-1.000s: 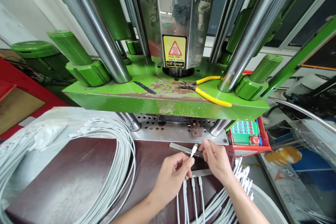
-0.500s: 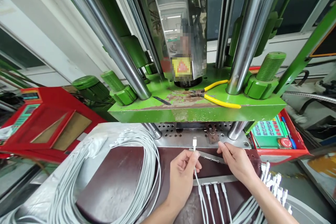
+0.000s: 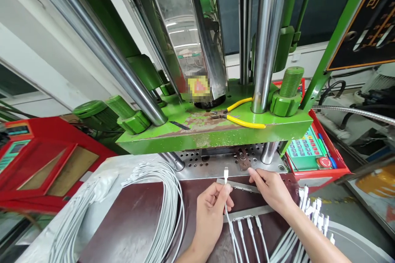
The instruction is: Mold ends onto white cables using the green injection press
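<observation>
My left hand [image 3: 212, 207] pinches a white USB cable [image 3: 226, 175] just under its plug, which points upward with the metal end bare. My right hand [image 3: 273, 189] is closed, thumb against curled fingers, by the right end of a thin metal strip [image 3: 237, 186]; whatever it may grip is hidden. Nearer to me lies a second metal strip [image 3: 262, 210], with several white cables [image 3: 251, 228] lined up side by side along it. Both strips rest on a dark red-brown board [image 3: 138, 209].
A large coil of white cables [image 3: 168, 209] lies left; a bundle with plugs [image 3: 313, 215] is at right. Ahead stands a green press [image 3: 203, 141] with steel columns, yellow-handled pliers [image 3: 243, 122] on its plate. A red control box [image 3: 327, 172] with a stop button is at right.
The camera has turned a little, so the press and the board sit further left and slightly lower. Both hands keep nearly the same pose, the cable still in my left.
</observation>
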Action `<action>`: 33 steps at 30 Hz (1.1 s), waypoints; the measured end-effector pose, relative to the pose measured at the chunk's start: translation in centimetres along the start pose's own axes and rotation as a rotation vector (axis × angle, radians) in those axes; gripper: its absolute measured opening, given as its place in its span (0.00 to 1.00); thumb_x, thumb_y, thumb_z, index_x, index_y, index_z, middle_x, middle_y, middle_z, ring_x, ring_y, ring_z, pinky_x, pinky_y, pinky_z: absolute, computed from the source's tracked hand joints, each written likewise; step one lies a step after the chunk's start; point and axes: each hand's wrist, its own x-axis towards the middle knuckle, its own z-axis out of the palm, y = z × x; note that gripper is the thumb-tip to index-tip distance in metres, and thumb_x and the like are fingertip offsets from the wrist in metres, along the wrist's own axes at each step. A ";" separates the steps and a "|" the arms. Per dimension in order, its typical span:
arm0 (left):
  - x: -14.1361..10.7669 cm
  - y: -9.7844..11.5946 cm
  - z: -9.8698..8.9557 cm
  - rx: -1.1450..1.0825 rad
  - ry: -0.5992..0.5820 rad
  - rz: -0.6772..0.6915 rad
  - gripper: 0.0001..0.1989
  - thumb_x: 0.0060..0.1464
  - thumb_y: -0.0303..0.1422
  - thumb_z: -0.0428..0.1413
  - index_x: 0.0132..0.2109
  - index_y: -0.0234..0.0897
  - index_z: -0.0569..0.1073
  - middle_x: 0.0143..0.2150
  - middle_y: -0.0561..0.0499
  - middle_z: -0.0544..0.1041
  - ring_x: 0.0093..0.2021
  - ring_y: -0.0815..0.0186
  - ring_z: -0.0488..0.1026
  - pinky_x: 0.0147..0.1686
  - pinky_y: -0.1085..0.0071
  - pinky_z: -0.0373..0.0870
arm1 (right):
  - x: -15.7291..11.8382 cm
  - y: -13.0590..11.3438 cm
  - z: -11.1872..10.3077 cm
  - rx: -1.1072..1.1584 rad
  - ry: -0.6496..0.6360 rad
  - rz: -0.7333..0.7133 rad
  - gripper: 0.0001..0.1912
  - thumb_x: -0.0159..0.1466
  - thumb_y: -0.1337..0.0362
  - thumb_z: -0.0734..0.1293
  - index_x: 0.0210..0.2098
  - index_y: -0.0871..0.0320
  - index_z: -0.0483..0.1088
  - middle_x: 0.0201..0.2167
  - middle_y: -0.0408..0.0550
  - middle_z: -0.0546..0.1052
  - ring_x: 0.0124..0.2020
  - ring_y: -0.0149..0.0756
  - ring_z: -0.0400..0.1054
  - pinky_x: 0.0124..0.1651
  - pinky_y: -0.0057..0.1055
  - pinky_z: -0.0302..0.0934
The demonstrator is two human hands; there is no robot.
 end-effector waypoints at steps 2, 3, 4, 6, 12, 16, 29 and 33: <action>-0.1 0.0 0.1 0.007 -0.010 -0.004 0.16 0.55 0.43 0.56 0.28 0.34 0.72 0.20 0.54 0.70 0.21 0.72 0.62 0.25 0.75 0.59 | 0.0 -0.1 0.0 -0.006 0.005 -0.002 0.27 0.67 0.46 0.56 0.21 0.57 0.68 0.16 0.41 0.68 0.20 0.32 0.60 0.27 0.28 0.53; -0.1 0.1 0.1 0.012 -0.013 -0.005 0.16 0.54 0.43 0.56 0.28 0.34 0.72 0.20 0.54 0.70 0.21 0.72 0.62 0.25 0.75 0.60 | 0.0 -0.1 0.0 -0.009 0.009 -0.005 0.27 0.67 0.46 0.56 0.21 0.57 0.68 0.16 0.41 0.68 0.20 0.32 0.60 0.27 0.28 0.53; -0.1 0.2 0.2 0.017 -0.016 -0.005 0.16 0.54 0.43 0.56 0.27 0.34 0.72 0.19 0.54 0.70 0.21 0.72 0.63 0.25 0.75 0.60 | 0.0 -0.1 -0.1 -0.015 0.012 -0.008 0.27 0.67 0.46 0.56 0.21 0.57 0.68 0.16 0.41 0.68 0.20 0.32 0.60 0.26 0.28 0.53; -0.2 0.3 0.3 0.028 -0.022 -0.005 0.16 0.54 0.43 0.56 0.27 0.35 0.72 0.19 0.54 0.70 0.21 0.71 0.63 0.26 0.75 0.60 | 0.0 -0.2 -0.1 -0.024 0.015 -0.009 0.27 0.67 0.46 0.56 0.21 0.56 0.68 0.15 0.40 0.67 0.19 0.31 0.60 0.26 0.28 0.52; -0.3 0.4 0.2 0.061 -0.050 0.003 0.16 0.55 0.43 0.55 0.28 0.35 0.73 0.20 0.54 0.71 0.21 0.71 0.64 0.25 0.74 0.61 | 0.0 -0.2 -0.2 -0.028 0.025 -0.021 0.26 0.67 0.47 0.56 0.21 0.56 0.68 0.16 0.40 0.68 0.20 0.31 0.61 0.26 0.27 0.52; -0.4 0.2 0.2 0.083 -0.064 0.009 0.16 0.55 0.43 0.55 0.27 0.35 0.72 0.20 0.54 0.71 0.21 0.71 0.64 0.25 0.74 0.61 | 0.0 -0.3 -0.2 -0.027 0.020 -0.026 0.26 0.68 0.48 0.56 0.21 0.57 0.69 0.17 0.41 0.70 0.20 0.32 0.62 0.27 0.27 0.53; -0.3 0.1 0.8 0.004 -0.094 -0.035 0.11 0.52 0.38 0.59 0.31 0.34 0.75 0.21 0.53 0.75 0.21 0.71 0.67 0.24 0.75 0.64 | 0.1 -0.3 -0.1 -0.045 0.014 -0.048 0.26 0.68 0.49 0.56 0.21 0.56 0.69 0.20 0.42 0.73 0.23 0.33 0.66 0.29 0.28 0.55; -0.1 -0.4 0.9 -0.133 -0.114 -0.112 0.10 0.49 0.37 0.62 0.33 0.35 0.71 0.21 0.53 0.76 0.19 0.72 0.68 0.23 0.76 0.64 | 0.2 -0.2 -0.1 -0.030 0.019 -0.051 0.26 0.68 0.49 0.56 0.22 0.57 0.70 0.21 0.43 0.75 0.24 0.34 0.68 0.30 0.29 0.56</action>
